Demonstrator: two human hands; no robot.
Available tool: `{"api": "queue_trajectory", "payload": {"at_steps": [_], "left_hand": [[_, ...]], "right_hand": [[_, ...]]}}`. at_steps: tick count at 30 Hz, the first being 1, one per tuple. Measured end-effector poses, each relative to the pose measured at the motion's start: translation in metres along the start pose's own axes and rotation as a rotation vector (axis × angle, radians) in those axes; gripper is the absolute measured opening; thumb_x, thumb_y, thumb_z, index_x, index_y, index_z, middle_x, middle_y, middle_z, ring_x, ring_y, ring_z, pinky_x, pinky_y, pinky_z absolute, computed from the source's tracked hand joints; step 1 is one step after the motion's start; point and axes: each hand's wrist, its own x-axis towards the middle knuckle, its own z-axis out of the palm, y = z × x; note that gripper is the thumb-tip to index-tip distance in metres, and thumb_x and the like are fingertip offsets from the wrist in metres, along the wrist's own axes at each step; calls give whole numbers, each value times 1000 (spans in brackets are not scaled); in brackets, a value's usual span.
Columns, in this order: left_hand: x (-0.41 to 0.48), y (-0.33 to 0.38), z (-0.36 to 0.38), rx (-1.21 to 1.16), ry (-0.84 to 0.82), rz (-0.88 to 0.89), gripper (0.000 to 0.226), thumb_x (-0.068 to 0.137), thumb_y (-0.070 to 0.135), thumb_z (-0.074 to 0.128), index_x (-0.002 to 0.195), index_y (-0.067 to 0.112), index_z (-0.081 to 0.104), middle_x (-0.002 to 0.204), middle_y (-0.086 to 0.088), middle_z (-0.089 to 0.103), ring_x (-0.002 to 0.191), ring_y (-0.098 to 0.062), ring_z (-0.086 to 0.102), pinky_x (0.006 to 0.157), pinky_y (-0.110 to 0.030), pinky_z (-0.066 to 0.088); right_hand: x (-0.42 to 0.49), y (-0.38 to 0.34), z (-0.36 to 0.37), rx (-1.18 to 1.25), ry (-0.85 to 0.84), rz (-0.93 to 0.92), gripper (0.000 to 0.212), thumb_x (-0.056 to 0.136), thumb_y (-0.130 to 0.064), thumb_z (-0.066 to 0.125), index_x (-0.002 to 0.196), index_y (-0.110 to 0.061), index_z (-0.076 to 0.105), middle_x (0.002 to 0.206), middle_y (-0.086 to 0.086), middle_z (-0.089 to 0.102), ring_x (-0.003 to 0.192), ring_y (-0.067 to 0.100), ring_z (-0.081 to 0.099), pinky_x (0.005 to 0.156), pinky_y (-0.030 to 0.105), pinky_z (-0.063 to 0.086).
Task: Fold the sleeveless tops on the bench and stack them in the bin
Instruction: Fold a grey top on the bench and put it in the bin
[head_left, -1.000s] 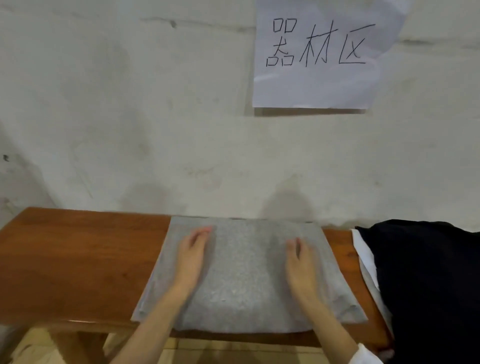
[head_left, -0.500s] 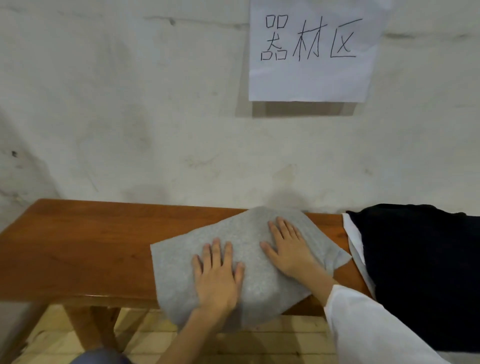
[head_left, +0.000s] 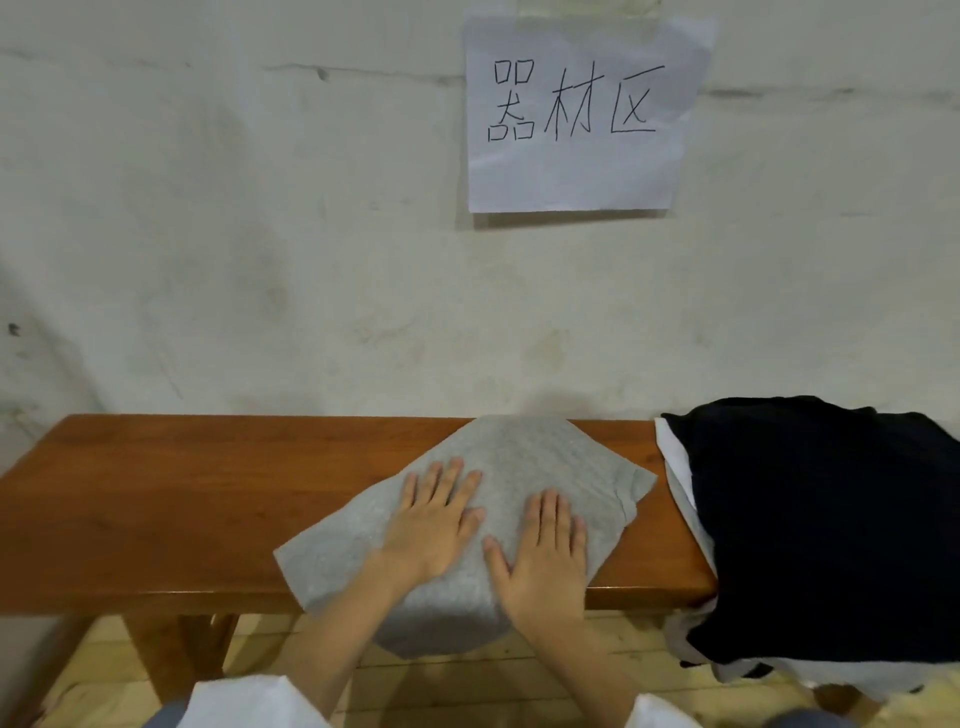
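Head view: the grey top (head_left: 545, 452) lay askew on the tabletop (head_left: 182, 493) — long axis near-left to far-right, near end overhanging the front edge — under the left hand (head_left: 434, 525) and right hand (head_left: 545, 553), both flat, fingers (head_left: 549, 512) spread, equally near.

Plainly a bare equipment-storage corner: handwritten paper sign (head_left: 576, 171) reading 器材区 at upper centre, on scuffed plaster wall (head_left: 260, 234) above plain wooden table (head_left: 182, 493).

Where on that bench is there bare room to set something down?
Bare wood runs from the left end of the bench to the grey top. A narrow strip separates it from the black pile crowding the right end.
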Motion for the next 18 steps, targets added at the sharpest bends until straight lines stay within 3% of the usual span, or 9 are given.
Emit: {"api": "queue_trajectory", "payload": {"at_steps": [1, 3, 5, 9, 11, 13, 15, 18], "left_hand": [[-7, 4, 1, 3, 1, -56, 104, 57, 73, -38, 149, 30, -17, 158, -1, -20, 145, -23, -19, 113, -42, -15], [-20, 13, 3, 71, -38, -176, 79, 83, 68, -13, 149, 25, -18, 158, -6, -19, 146, -28, -14, 117, -46, -7], [-32, 24, 1, 192, -74, -214, 74, 94, 63, 5, 151, 20, -12, 159, -12, -8, 146, -35, -2, 116, -50, 6], [-38, 24, -11, 275, 34, -109, 66, 97, 59, 20, 149, 19, 14, 151, -14, 22, 137, -34, 24, 109, -46, 24], [-28, 12, -15, 226, 109, -5, 63, 96, 58, 22, 148, 22, 21, 149, -12, 27, 138, -30, 24, 111, -42, 20], [-15, -4, -13, 186, 128, 159, 72, 88, 61, 12, 148, 22, 23, 154, -10, 21, 144, -26, 13, 118, -39, 7], [-4, -18, -7, 147, 94, 308, 74, 88, 64, 13, 151, 26, 15, 161, -3, 3, 147, -17, -6, 119, -35, -7], [0, -30, 3, 90, 55, 353, 71, 93, 65, 15, 151, 30, -6, 158, 8, -16, 143, -7, -22, 118, -34, -13]], "right_hand": [[3, 8, -3, -49, -8, -57, 88, 91, -66, 6, 139, -3, 45, 145, 16, 43, 134, 30, 41, 113, 36, 0], [13, 25, -19, -99, -28, -240, 95, 83, -73, -3, 151, -11, 18, 158, 7, 12, 146, 22, 11, 116, 31, -11], [25, 44, -26, -99, -58, -411, 99, 73, -78, -9, 152, -20, -3, 159, -2, -9, 146, 14, -13, 117, 31, -13], [42, 61, -42, -99, -134, -549, 98, 74, -82, -1, 152, -24, -2, 158, -7, -10, 145, 9, -14, 117, 27, -11], [44, 67, -46, -70, -96, -540, 93, 78, -79, 1, 152, -22, -4, 157, -8, -11, 145, 8, -14, 117, 26, -10], [47, 74, -47, -69, -72, -522, 96, 77, -80, -3, 151, -20, -7, 157, -6, -14, 145, 8, -16, 117, 26, -9], [47, 79, -42, -97, -88, -523, 101, 74, -83, -9, 151, -18, -8, 158, -2, -15, 145, 9, -17, 119, 29, -8], [48, 82, -34, -143, -61, -532, 100, 76, -82, -9, 151, -17, -9, 158, -1, -17, 144, 11, -19, 120, 33, -8]]}}
